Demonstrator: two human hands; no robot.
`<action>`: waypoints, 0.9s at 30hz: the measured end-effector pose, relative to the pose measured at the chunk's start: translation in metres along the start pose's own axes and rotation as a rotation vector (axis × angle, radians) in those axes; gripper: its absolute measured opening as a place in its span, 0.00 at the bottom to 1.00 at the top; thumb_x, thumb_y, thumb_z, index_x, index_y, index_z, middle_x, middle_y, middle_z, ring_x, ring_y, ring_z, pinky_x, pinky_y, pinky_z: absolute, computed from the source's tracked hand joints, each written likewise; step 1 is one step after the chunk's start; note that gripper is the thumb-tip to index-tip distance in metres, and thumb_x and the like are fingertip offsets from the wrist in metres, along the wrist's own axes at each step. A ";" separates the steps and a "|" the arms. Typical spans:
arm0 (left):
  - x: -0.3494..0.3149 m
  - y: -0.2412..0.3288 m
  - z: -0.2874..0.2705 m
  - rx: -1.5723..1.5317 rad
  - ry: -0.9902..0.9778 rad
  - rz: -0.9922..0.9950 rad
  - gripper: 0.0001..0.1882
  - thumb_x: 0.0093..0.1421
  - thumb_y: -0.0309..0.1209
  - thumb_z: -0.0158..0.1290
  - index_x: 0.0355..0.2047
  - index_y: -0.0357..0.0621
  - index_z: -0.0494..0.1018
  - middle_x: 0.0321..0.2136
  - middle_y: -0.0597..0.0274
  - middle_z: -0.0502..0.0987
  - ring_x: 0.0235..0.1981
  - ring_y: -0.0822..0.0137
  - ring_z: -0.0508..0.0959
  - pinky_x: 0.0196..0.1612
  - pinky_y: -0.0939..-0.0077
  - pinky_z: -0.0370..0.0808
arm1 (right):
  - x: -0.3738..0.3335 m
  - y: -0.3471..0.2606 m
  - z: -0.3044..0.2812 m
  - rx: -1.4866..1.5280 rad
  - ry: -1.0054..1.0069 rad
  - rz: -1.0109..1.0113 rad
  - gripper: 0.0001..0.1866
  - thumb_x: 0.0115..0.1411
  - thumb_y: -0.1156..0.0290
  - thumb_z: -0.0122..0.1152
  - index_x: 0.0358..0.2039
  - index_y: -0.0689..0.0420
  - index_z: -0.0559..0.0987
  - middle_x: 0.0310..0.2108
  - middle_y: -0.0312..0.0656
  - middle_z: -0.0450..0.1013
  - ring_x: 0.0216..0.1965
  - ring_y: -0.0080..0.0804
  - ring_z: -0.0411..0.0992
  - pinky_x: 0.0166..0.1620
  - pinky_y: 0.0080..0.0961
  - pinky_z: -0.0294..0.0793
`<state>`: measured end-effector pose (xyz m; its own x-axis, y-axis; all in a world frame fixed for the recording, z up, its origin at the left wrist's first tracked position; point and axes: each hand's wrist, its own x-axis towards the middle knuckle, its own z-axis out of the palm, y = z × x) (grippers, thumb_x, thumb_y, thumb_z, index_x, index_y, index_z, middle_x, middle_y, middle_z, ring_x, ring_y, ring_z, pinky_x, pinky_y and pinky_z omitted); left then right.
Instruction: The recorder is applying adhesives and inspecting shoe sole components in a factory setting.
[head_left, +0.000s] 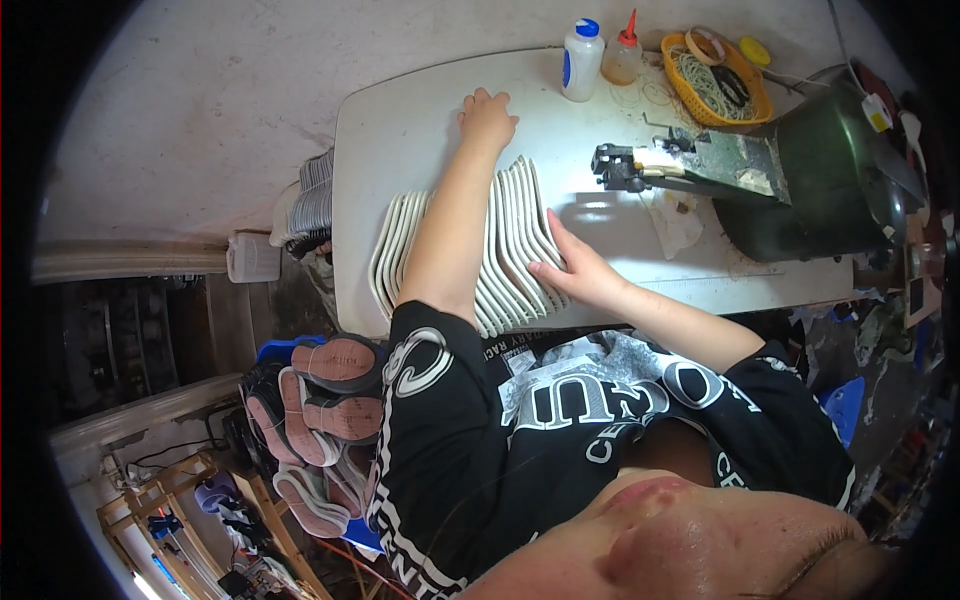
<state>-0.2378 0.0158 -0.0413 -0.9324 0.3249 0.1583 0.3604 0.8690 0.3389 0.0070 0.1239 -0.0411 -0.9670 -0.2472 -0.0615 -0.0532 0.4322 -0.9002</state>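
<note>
A row of off-white shoe soles (pixel 517 235) stands on edge, packed close together, on the pale worktable (pixel 400 120). My left arm reaches across the row, and my left hand (pixel 487 120) rests beyond its far side, by the tabletop. Its fingers are bent and a little apart, with no object visible in them; the tips are partly hidden. Against the right end of the row lies my right hand (pixel 582 268), thumb and fingers spread along the outermost sole. My left forearm covers the middle of the row.
A green sewing machine (pixel 800 180) extends over the table's right side. At the back are a white bottle (pixel 581 65), a red-tipped squeeze bottle (pixel 624 58) and a yellow basket (pixel 752 108) of cord. Pinkish soles (pixel 340 362) pile up at lower left; grey soles (pixel 318 200) stand beyond the left edge.
</note>
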 end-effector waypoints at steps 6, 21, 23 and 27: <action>0.024 0.001 0.014 0.173 -0.161 0.005 0.14 0.58 0.36 0.54 0.43 0.48 0.74 0.49 0.53 0.70 0.53 0.53 0.66 0.53 0.55 0.62 | -0.002 -0.001 -0.003 0.083 -0.033 0.018 0.46 0.62 0.55 0.53 0.64 0.71 0.40 0.60 0.67 0.54 0.63 0.53 0.56 0.63 0.32 0.55; -0.106 -0.159 -0.125 0.134 -0.801 -0.611 0.42 0.55 0.63 0.49 0.47 0.30 0.70 0.38 0.46 0.78 0.35 0.58 0.79 0.37 0.68 0.76 | -0.004 0.049 -0.016 0.631 0.041 0.293 0.26 0.65 0.54 0.51 0.54 0.62 0.72 0.44 0.41 0.75 0.45 0.25 0.71 0.51 0.21 0.68; -0.142 -0.121 -0.147 -0.095 -0.901 -0.564 0.52 0.52 0.70 0.44 0.51 0.25 0.67 0.44 0.39 0.74 0.38 0.52 0.78 0.38 0.67 0.77 | -0.006 0.034 -0.026 0.564 0.010 0.392 0.27 0.64 0.53 0.52 0.54 0.62 0.71 0.43 0.42 0.74 0.44 0.25 0.71 0.49 0.20 0.68; -0.184 -0.101 -0.109 0.088 -0.468 -0.470 0.54 0.47 0.69 0.50 0.54 0.25 0.64 0.53 0.30 0.65 0.56 0.38 0.65 0.57 0.55 0.65 | 0.012 0.012 -0.027 0.568 -0.137 0.520 0.29 0.63 0.51 0.54 0.50 0.66 0.70 0.40 0.43 0.73 0.41 0.26 0.72 0.46 0.23 0.71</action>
<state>-0.0994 -0.1722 -0.0039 -0.9105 0.0149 -0.4132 -0.0719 0.9784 0.1939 -0.0117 0.1495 -0.0406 -0.7911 -0.2557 -0.5557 0.5700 0.0213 -0.8213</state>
